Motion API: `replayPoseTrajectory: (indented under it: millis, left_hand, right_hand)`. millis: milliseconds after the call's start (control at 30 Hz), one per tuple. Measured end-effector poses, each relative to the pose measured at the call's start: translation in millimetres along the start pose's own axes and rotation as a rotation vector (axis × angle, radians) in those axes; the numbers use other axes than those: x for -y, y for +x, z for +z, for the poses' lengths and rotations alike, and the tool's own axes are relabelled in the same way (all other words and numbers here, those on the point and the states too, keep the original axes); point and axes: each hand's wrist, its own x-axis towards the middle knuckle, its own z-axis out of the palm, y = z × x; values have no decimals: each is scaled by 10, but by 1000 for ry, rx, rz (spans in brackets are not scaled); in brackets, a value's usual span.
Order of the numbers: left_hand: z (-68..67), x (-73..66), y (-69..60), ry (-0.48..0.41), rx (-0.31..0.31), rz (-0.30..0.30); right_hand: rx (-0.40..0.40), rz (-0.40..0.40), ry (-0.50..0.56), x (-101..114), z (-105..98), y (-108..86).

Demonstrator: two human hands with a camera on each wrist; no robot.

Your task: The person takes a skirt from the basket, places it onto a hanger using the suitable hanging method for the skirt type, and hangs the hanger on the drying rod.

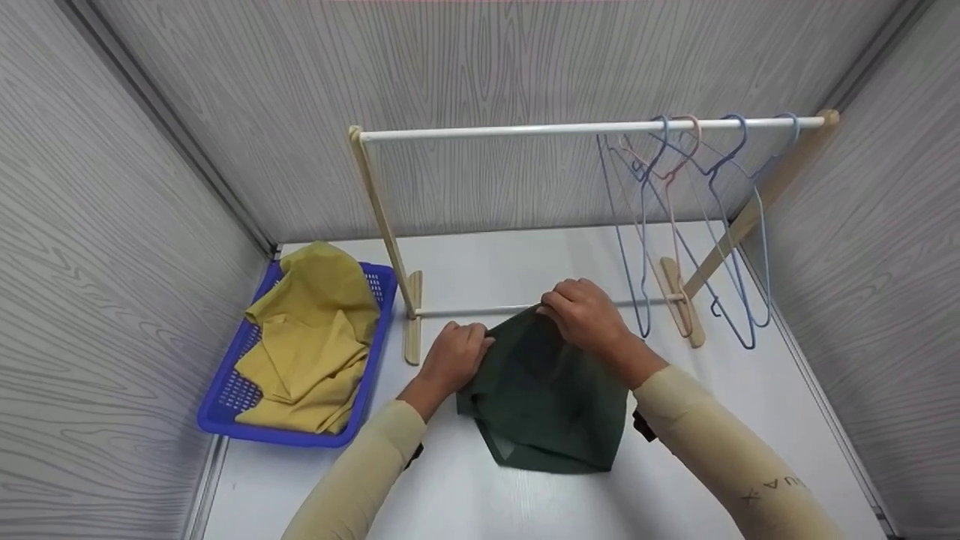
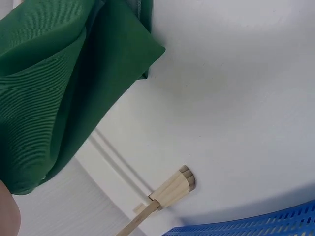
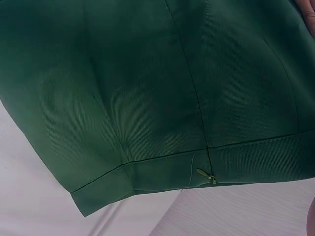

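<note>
A dark green skirt (image 1: 551,405) hangs between my two hands above the white table. My left hand (image 1: 457,354) grips its upper left edge, and my right hand (image 1: 585,313) pinches the upper edge farther right. The lower part falls in loose folds toward the table. In the right wrist view the skirt (image 3: 147,98) shows a waistband, a seam and a small zipper pull (image 3: 206,176). The left wrist view shows the green cloth (image 2: 44,98) folded over, with only a bit of the left hand (image 2: 7,214) at the edge.
On the left stands a blue basket (image 1: 385,289) holding yellow cloth (image 1: 307,345). Behind my hands is a rack with a white rail (image 1: 487,132) and wooden posts (image 1: 381,217). Several blue and pink hangers (image 1: 667,180) hang at its right end. Wood-grain panels (image 1: 135,300) enclose the table.
</note>
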Motion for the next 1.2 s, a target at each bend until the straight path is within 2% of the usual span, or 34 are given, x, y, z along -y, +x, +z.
replayPoseTrajectory:
  millis: [233, 400, 600, 733, 867, 1067, 1200]
  left_hand:
    - [-51, 33, -60, 37, -8, 5]
    - [-53, 44, -95, 72, -16, 5]
    - [-81, 80, -96, 44, 32, -1]
    - [-85, 100, -73, 11, 15, -3]
    - [-97, 95, -66, -49, 4, -43]
    - [-147, 117, -126, -74, 65, -90]
    - [-173, 202, -143, -79, 32, -111]
  right_hand:
    - [-37, 20, 12, -24, -24, 7]
    - [-22, 42, -8, -77, -69, -10]
    - [-19, 79, -24, -152, -144, -29]
    - [-42, 79, -28, -200, -185, -27]
    - [-72, 90, -28, -236, -202, -25]
    - [-104, 148, -10, -313, -238, -54]
    - [-78, 179, -41, -361, -281, -89]
